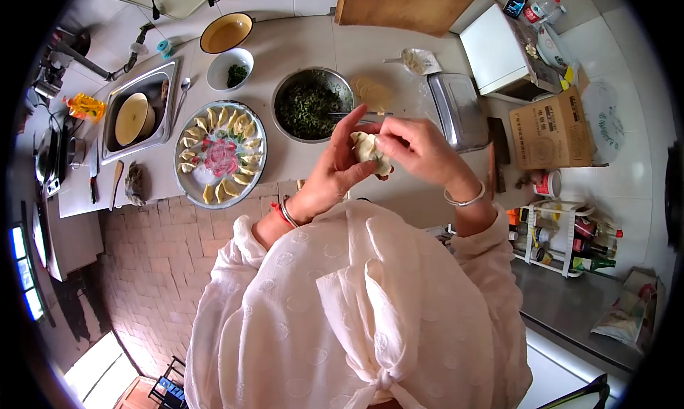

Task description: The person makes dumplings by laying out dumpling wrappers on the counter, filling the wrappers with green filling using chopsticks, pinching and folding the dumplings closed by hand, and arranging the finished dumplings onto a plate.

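A pale dumpling [366,148] is held up between my two hands, over the counter's front edge. My left hand [333,164] cradles it from the side, thumb below and index finger stretched upward. The fingers of my right hand [419,147] pinch its edge from the other side. Just beyond them stands a metal bowl [276,88] of chopped green filling [305,107], with chopsticks [365,114] sticking out toward my hands. Round dough wrappers [370,92] lie right of the bowl. Left of it, a flowered plate [185,186] carries a ring of several folded dumplings [228,188].
A white bowl [218,74] with chopped greens and a yellow basin [226,33] stand behind the plate. At left are a sink [171,78], a spoon [184,85] and a knife [93,168]. To the right sit a lidded metal tray [462,110] and a cardboard box [548,131].
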`<state>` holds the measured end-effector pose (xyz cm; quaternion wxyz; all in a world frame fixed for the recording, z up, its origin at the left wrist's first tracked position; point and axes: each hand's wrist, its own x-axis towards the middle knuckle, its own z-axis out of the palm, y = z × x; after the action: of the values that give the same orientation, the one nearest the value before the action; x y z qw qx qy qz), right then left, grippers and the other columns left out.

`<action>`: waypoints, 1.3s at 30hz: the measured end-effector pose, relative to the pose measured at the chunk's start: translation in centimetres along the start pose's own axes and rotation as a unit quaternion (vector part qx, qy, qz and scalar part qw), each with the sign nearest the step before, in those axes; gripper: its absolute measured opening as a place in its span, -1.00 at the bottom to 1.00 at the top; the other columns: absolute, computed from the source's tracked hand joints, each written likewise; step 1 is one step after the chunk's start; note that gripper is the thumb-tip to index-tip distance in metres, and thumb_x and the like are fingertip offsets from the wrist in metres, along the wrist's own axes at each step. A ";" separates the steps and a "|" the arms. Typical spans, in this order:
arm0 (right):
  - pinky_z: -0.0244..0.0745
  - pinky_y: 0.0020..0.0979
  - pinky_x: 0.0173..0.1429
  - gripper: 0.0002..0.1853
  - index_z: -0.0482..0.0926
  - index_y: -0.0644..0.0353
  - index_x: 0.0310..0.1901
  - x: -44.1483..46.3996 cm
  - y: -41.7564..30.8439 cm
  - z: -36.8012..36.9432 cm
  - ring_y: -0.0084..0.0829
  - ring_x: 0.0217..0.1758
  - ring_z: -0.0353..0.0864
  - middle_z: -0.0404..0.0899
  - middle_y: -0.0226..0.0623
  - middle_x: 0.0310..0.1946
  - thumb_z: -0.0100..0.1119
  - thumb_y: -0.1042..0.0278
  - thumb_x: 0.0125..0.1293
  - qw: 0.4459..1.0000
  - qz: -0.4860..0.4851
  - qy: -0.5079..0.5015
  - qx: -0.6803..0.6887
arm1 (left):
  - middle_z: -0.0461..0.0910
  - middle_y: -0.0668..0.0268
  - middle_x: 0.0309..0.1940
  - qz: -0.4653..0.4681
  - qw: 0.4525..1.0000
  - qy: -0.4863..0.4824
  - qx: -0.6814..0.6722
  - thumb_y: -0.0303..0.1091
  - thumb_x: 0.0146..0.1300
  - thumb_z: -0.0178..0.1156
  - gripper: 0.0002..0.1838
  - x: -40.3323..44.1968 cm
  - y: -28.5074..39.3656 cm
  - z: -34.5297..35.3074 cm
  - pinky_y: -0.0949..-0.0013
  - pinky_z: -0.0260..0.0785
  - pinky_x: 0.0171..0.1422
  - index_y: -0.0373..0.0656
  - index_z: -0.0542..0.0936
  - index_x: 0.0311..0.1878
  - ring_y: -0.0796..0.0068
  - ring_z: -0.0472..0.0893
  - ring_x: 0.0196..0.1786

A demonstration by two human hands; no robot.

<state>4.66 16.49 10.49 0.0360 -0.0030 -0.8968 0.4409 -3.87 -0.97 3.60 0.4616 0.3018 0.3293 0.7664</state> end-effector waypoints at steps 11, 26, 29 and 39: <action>0.40 -0.32 -0.43 -0.78 0.48 0.26 -0.38 -0.9 -0.1 0.5 -0.37 -0.58 0.49 0.54 -0.21 -0.54 0.15 0.34 0.40 0.999 0.038 0.032 -0.014 | 0.38 0.19 0.28 -0.010 0.998 0.056 0.005 -0.47 0.40 0.14 -0.24 -0.5 0.2 0.1 0.24 0.48 0.18 -0.17 -0.01 0.55 0.35 0.58 0.06; 0.38 -0.20 -0.42 -0.80 0.46 0.24 -0.34 -0.4 0.7 1.6 -0.10 -0.52 0.53 0.53 -0.14 -0.53 0.19 0.32 0.37 0.991 -0.051 0.101 -0.076 | 0.54 0.23 0.08 -0.050 0.997 0.060 0.011 -0.40 0.43 0.14 -0.46 -0.4 0.6 -0.2 0.32 0.50 0.15 -0.25 0.27 0.43 0.44 0.61 -0.02; 0.37 -0.22 -0.44 -0.77 0.45 0.25 -0.33 -0.3 -0.2 0.0 -0.10 -0.53 0.52 0.51 -0.14 -0.54 0.20 0.29 0.38 0.994 0.050 0.029 -0.095 | 0.53 0.22 0.08 -0.062 0.996 0.060 0.018 -0.47 0.43 0.12 -0.49 -0.6 0.5 -0.4 0.33 0.52 0.12 -0.30 0.29 0.40 0.44 0.61 -0.01; 0.29 -0.34 -0.42 -0.84 0.42 0.28 -0.31 2.0 1.3 3.3 -0.37 -0.56 0.35 0.39 -0.20 -0.58 0.05 0.41 0.44 0.999 -0.009 0.003 -0.033 | 0.54 0.20 0.04 -0.007 0.992 0.108 -0.064 -0.45 0.42 0.12 -0.58 -2.2 0.1 -1.9 0.30 0.54 0.08 -0.31 0.35 0.30 0.42 0.59 -0.01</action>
<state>2.45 14.72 7.60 0.0427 0.0020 -0.9107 0.4108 -4.51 -3.47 2.17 0.4468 0.1848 0.3296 0.8109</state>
